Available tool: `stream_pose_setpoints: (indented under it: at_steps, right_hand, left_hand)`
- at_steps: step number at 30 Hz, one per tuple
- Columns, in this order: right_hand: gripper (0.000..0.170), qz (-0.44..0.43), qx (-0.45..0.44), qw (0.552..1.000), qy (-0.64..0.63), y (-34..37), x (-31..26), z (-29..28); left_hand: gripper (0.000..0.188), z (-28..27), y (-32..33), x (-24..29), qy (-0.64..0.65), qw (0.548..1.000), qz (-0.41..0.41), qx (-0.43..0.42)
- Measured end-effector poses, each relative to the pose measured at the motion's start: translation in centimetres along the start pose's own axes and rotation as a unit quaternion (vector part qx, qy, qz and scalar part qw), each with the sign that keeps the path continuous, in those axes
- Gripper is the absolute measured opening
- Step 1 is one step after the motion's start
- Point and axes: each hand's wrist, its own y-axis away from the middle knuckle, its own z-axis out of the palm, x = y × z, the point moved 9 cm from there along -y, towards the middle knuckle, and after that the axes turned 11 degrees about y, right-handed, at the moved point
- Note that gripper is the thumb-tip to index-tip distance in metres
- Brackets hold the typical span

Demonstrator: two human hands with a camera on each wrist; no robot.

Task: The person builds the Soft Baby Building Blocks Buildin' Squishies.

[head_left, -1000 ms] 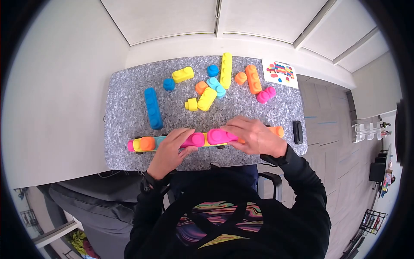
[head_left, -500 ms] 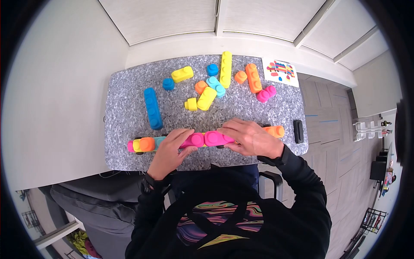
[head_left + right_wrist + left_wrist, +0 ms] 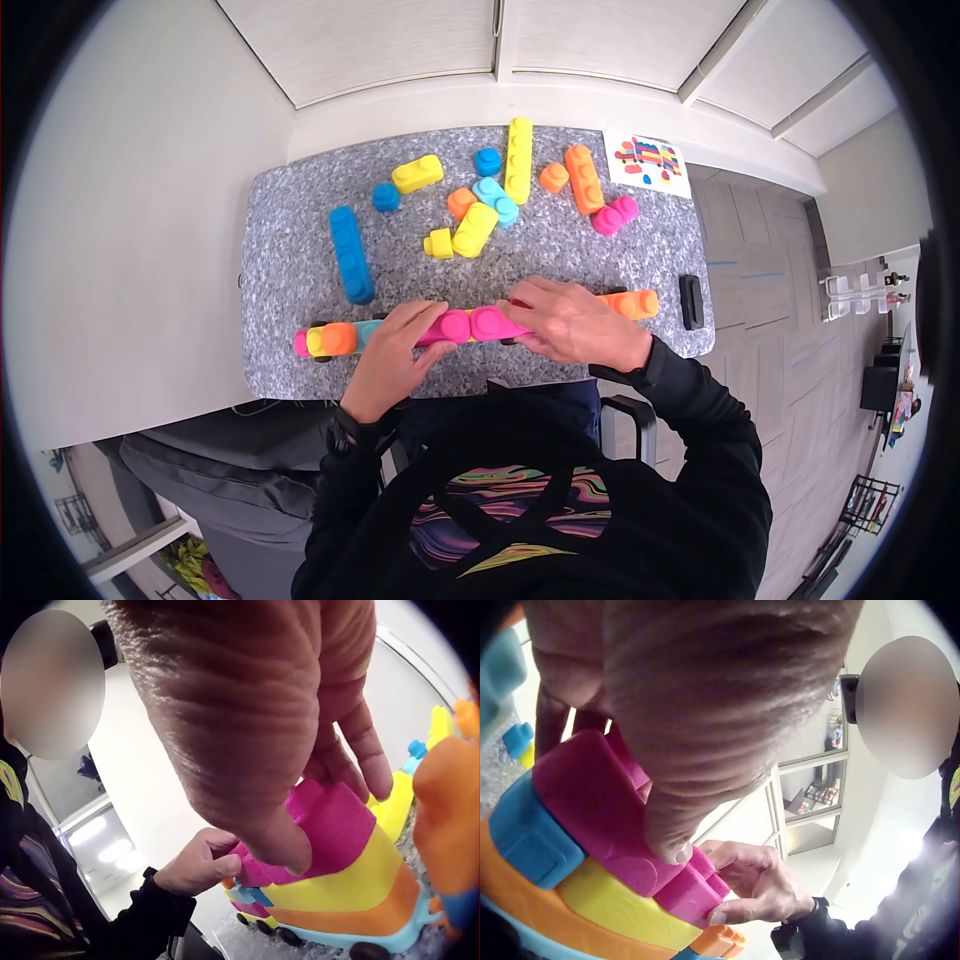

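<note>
Pinching adjoining studded pink plastic blocks (image 3: 456, 326) atop long, multicoloured, wheeled plastic train (image 3: 337, 891), one with left hand (image 3: 392, 356), another with right hand (image 3: 572, 322), perhaps risking a half-seated joint through uneven pressing.

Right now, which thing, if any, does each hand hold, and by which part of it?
The left hand pinches a pink, oblong, plastic-looking studded block by its near and far sides; the right hand pinches a second pink, oblong, plastic-looking studded block likewise.
</note>
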Motion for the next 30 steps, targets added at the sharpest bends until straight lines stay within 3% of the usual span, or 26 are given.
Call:
stream_pose_setpoints:
  at_steps: [13, 30]
  right_hand:
    - [0.059, 0.007, 0.057, 0.997, -0.056, 1.1, 0.7, 0.7]
    - [0.059, 0.021, 0.054, 0.996, -0.064, 1.5, 1.1, 1.5]
  left_hand:
    - [0.06, 0.1, 0.1, -0.5, 0.005, 1.0, -0.008, 0.0]
    - [0.063, 0.0, 0.1, -0.9, 0.011, 1.0, -0.028, -0.009]
